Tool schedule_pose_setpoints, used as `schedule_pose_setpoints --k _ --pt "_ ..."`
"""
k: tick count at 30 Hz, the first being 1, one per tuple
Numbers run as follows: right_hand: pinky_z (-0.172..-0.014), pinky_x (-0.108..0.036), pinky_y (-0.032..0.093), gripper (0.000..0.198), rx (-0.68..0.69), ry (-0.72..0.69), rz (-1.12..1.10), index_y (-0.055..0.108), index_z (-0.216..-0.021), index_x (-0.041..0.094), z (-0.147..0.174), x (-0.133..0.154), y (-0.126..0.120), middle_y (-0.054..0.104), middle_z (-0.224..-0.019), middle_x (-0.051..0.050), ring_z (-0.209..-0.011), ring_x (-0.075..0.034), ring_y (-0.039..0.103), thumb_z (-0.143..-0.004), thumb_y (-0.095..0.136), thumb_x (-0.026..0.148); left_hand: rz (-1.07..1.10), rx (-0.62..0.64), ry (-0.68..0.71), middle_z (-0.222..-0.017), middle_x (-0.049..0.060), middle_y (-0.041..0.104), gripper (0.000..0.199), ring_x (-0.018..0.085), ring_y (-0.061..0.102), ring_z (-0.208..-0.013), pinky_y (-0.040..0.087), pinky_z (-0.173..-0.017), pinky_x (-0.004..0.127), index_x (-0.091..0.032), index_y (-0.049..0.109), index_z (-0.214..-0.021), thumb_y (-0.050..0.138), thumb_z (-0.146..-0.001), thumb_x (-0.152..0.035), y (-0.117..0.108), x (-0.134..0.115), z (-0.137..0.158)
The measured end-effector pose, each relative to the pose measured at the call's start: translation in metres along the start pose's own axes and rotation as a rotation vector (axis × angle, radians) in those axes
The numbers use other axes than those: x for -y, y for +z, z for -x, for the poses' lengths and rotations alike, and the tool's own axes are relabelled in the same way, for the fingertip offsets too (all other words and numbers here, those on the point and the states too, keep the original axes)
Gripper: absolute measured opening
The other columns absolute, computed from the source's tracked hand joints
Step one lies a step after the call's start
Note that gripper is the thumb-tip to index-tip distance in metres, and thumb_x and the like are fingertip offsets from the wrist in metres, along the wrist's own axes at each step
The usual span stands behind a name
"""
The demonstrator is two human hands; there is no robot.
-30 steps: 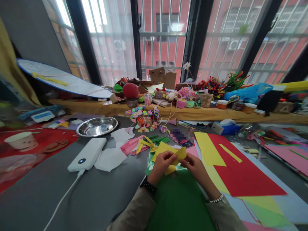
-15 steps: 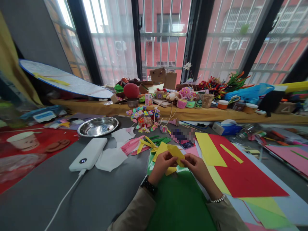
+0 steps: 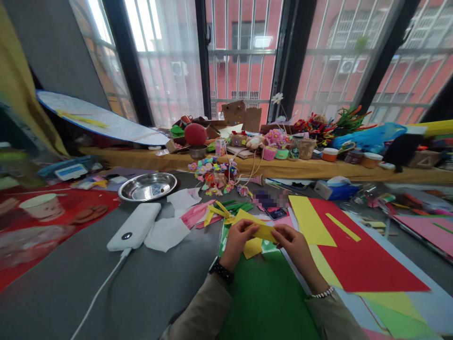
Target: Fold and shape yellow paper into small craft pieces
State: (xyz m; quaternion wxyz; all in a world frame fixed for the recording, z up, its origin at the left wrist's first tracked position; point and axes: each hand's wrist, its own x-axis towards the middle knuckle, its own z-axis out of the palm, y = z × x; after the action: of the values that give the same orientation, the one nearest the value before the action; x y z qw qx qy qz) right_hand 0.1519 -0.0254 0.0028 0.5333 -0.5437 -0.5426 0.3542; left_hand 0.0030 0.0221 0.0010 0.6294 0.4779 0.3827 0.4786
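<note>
Between my two hands a small piece of yellow paper (image 3: 264,232) is stretched out level, above a green sheet (image 3: 265,297). My left hand (image 3: 238,241) pinches its left end, and my right hand (image 3: 293,245) pinches its right end. More yellow paper pieces (image 3: 252,248) lie on the sheet below and behind my hands. Yellow strips (image 3: 218,210), green strips (image 3: 238,206) and crumpled pink paper (image 3: 195,213) are bunched just beyond my left hand.
Red card (image 3: 368,255) and a yellow sheet (image 3: 311,219) lie to the right. Left are a white power bank (image 3: 136,226) with its cable, white paper (image 3: 166,234) and a metal plate (image 3: 147,187). Behind sit a phone (image 3: 275,211) and a colourful flower craft (image 3: 214,174).
The yellow paper has turned from tilted upright to a level strip. My hands have moved slightly apart, both still pinching it, and the whole view has shifted a little.
</note>
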Motion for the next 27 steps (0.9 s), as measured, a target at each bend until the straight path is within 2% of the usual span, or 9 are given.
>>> schedule_pose_setpoints --k 3,8,15,21,27 --pt "-0.045 -0.024 0.046 0.029 0.018 0.072 -0.114 0.054 -0.080 0.014 0.000 -0.001 0.001 0.059 -0.070 -0.003 -0.050 -0.014 0.057 -0.065 0.056 0.039 -0.059 0.001 0.021 -0.064 0.000 0.058 0.022 0.011 0.055 -0.060 0.044 -0.057 0.021 -0.012 0.057 -0.065 0.065 -0.054 -0.028 0.000 0.001 0.001" --pt "-0.047 -0.025 0.048 0.030 0.039 0.125 -0.239 0.054 -0.083 0.015 -0.001 -0.001 0.000 0.061 -0.074 -0.004 -0.049 -0.014 0.059 -0.063 0.060 0.036 -0.106 0.014 0.054 -0.070 0.003 0.061 0.022 0.013 0.056 -0.063 0.044 -0.057 0.021 -0.011 0.058 -0.064 0.065 -0.054 -0.028 0.001 -0.002 0.003" --pt "-0.046 -0.023 0.047 0.028 0.019 0.114 -0.250 0.057 -0.080 0.014 -0.003 -0.001 -0.003 0.061 -0.069 -0.003 -0.047 -0.013 0.057 -0.062 0.062 0.034 -0.030 0.120 -0.079 -0.067 0.002 0.061 0.028 0.014 0.058 -0.059 0.047 -0.056 0.025 -0.011 0.058 -0.068 0.067 -0.051 -0.032 0.003 -0.003 0.003" --pt "-0.052 -0.024 0.048 0.028 0.088 0.143 -0.284 0.057 -0.087 0.017 -0.002 0.001 -0.007 0.062 -0.074 -0.002 -0.053 -0.014 0.059 -0.064 0.060 0.031 -0.030 0.110 -0.018 -0.070 0.003 0.063 0.027 0.015 0.058 -0.059 0.049 -0.056 0.027 -0.012 0.062 -0.073 0.066 -0.053 -0.029 0.003 -0.001 0.003" --pt "-0.052 -0.023 0.047 0.024 0.083 0.163 -0.326 0.060 -0.081 0.016 -0.002 0.002 -0.009 0.062 -0.068 -0.001 -0.054 -0.014 0.060 -0.061 0.062 0.030 0.019 0.158 -0.108 -0.071 0.003 0.064 0.027 0.014 0.058 -0.060 0.048 -0.062 0.027 -0.012 0.064 -0.073 0.068 -0.051 -0.027 0.001 -0.004 0.004"
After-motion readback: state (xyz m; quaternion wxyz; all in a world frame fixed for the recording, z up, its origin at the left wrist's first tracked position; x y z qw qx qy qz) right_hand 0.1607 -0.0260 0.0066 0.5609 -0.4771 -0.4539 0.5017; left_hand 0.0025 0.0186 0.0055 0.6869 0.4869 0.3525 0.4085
